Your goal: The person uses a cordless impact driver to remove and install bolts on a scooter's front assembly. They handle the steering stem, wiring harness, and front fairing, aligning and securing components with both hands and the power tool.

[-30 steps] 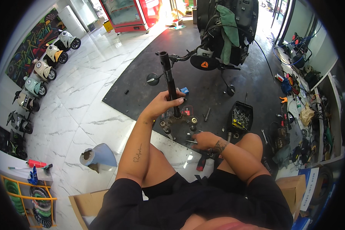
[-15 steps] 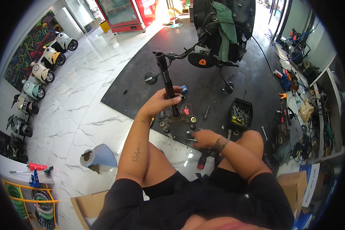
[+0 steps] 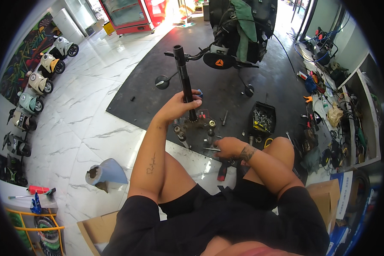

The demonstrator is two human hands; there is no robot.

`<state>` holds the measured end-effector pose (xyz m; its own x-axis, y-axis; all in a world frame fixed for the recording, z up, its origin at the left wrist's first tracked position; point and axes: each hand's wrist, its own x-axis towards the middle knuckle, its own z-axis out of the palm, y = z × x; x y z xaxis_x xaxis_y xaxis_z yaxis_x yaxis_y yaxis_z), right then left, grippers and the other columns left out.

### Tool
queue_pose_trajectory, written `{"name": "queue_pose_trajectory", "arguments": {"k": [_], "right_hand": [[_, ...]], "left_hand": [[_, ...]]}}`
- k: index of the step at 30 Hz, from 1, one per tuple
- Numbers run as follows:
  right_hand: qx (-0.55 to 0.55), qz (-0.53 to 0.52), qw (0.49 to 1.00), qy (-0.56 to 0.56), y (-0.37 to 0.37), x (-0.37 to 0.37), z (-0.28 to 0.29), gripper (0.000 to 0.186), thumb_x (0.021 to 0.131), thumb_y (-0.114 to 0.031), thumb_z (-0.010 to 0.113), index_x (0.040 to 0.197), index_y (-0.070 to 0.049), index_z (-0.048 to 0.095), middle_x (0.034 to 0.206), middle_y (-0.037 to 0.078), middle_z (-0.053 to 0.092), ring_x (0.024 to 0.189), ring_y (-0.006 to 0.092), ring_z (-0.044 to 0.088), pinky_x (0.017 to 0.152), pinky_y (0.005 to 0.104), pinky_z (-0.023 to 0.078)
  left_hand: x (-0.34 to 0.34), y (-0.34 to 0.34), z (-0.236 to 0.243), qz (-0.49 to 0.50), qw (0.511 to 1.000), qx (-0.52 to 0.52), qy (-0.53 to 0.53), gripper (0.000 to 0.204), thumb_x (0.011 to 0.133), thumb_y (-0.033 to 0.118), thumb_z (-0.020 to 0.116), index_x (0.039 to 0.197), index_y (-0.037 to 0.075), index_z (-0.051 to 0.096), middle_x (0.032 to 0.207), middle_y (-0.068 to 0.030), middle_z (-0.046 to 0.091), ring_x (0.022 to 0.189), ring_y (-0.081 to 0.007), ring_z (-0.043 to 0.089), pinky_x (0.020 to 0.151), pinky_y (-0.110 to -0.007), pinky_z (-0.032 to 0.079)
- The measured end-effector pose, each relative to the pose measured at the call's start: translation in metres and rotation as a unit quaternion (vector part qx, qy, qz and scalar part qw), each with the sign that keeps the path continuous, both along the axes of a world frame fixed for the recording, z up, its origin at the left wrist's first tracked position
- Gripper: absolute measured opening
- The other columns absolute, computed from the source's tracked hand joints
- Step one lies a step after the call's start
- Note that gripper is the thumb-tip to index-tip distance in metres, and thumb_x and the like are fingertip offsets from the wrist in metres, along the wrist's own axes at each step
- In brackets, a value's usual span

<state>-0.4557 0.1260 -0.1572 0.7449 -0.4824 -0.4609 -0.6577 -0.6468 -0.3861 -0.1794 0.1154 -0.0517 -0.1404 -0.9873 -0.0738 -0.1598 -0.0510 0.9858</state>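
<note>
A dark steering tube [image 3: 182, 70] stands upright, rising from a greasy fork clamp [image 3: 196, 124] with a round fitting at each end. My left hand [image 3: 178, 106] is wrapped around the lower part of the tube, thumb on the near side. Just below the clamp, my right hand [image 3: 229, 147] is closed on a slim silver metal rod [image 3: 212, 149], which points left; its exact kind does not show. Part of a small blue object [image 3: 200, 93] shows behind my left fingers. Between my knees lies a red-and-black power tool [image 3: 222, 171].
A black bin of bolts [image 3: 262, 118] sits right of the clamp on the dark mat [image 3: 145, 81]. A partly dismantled scooter [image 3: 239, 38] stands ahead, its mirrors sticking out low. Tools and cables [image 3: 324, 98] crowd the right side. A bluish-grey curved panel [image 3: 106, 172] lies left on the tiles.
The whole scene has shifted slightly up and left with my head. Both hands keep their grips, and the tube stays upright.
</note>
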Motion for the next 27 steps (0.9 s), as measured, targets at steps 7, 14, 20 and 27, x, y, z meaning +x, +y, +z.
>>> {"name": "queue_pose_trajectory", "arguments": {"k": [7,14,20,27], "right_hand": [[-0.007,-0.054,0.998,0.026,0.012,-0.031,0.0,0.055,0.093,-0.047,0.071,0.128,-0.005,0.068,0.114,0.024,0.075,0.11,0.0431,0.071,0.096,0.0491,0.056],[-0.065,-0.139,0.988,0.016,0.021,-0.106,0.014,0.056,0.092,-0.046,0.073,0.128,-0.002,0.069,0.112,0.025,0.075,0.109,0.0432,0.071,0.096,0.0492,0.056],[-0.051,-0.213,0.975,0.029,0.04,-0.152,0.062,0.053,0.092,-0.042,0.076,0.122,0.001,0.068,0.11,0.024,0.076,0.107,0.043,0.071,0.094,0.0486,0.056],[-0.141,-0.159,0.977,0.026,0.013,-0.152,0.143,0.048,0.092,-0.036,0.078,0.12,0.002,0.068,0.107,0.024,0.075,0.103,0.0409,0.073,0.09,0.0463,0.057]], "left_hand": [[-0.003,-0.009,-0.003,-0.005,0.999,0.024,-0.021,0.052,0.094,0.026,0.08,0.137,-0.001,0.065,0.117,-0.0082,0.073,0.111,-0.0167,0.066,0.102,-0.034,0.048],[-0.004,-0.019,-0.025,0.009,0.998,-0.059,-0.003,0.056,0.092,0.031,0.082,0.137,0.0,0.067,0.118,-0.008,0.072,0.113,-0.0177,0.064,0.102,-0.034,0.048],[-0.004,-0.022,-0.032,0.041,0.993,-0.075,0.085,0.057,0.09,0.027,0.083,0.138,0.003,0.064,0.117,-0.0078,0.073,0.114,-0.017,0.066,0.103,-0.035,0.048],[-0.009,-0.014,-0.034,0.076,0.992,-0.084,0.053,0.055,0.091,0.027,0.081,0.138,0.005,0.064,0.117,-0.007,0.075,0.114,-0.0176,0.067,0.106,-0.033,0.044]]}}
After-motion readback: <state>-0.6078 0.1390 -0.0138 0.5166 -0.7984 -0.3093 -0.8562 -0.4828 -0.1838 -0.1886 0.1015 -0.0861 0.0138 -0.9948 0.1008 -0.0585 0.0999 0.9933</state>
